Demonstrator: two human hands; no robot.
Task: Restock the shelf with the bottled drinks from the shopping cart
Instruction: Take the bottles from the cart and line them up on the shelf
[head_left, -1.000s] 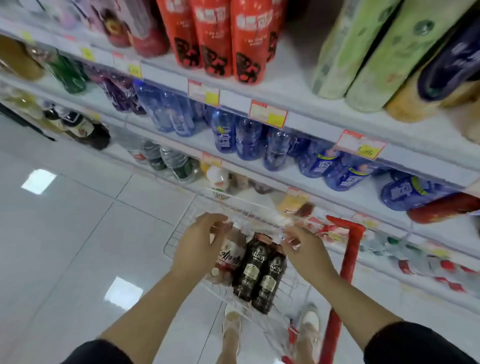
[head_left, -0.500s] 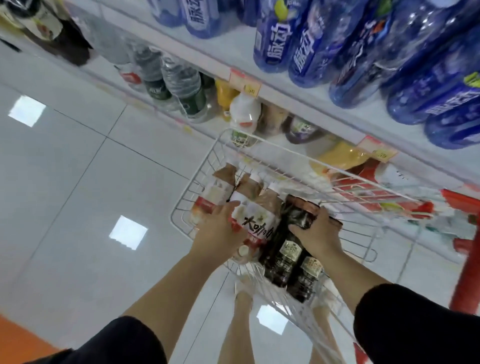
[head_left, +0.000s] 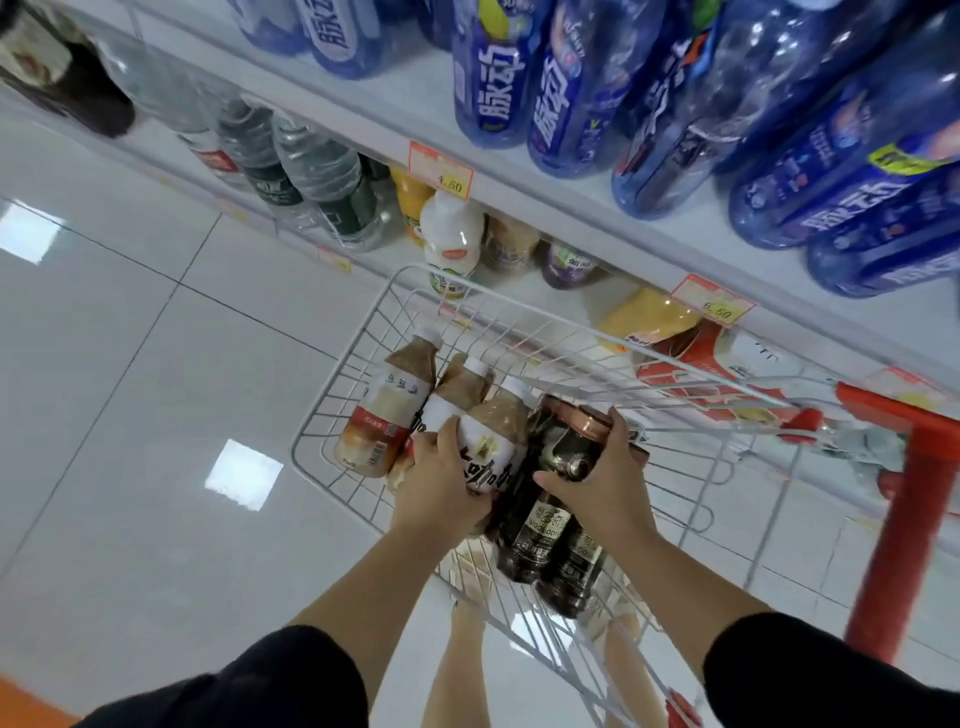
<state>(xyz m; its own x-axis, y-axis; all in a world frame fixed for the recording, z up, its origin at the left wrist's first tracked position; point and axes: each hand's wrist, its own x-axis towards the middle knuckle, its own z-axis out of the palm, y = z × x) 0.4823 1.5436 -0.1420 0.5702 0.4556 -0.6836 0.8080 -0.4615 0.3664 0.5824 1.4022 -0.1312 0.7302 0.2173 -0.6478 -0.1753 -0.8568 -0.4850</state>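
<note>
A white wire shopping cart (head_left: 524, 306) stands against the shelf, holding three milk-tea bottles with white caps and several dark bottles with copper caps. My left hand (head_left: 441, 486) grips a milk-tea bottle (head_left: 491, 441), the nearest of the three. My right hand (head_left: 605, 480) grips a dark bottle (head_left: 563, 444) just below its cap. Two more dark bottles (head_left: 540, 535) lie under my right wrist. Another milk-tea bottle (head_left: 384, 410) lies at the cart's left side.
Blue drink bottles (head_left: 571, 88) fill the shelf above the cart. The lower shelf (head_left: 524, 208) holds water bottles (head_left: 332, 192), a white bottle (head_left: 451, 236), and orange and red packs to the right. The cart's red frame post (head_left: 893, 525) stands at right. Tiled floor lies to the left.
The view has tipped down and come closer to the cart. Both hands have closed further round their bottles, the right hand now lower on the dark bottle's neck.
</note>
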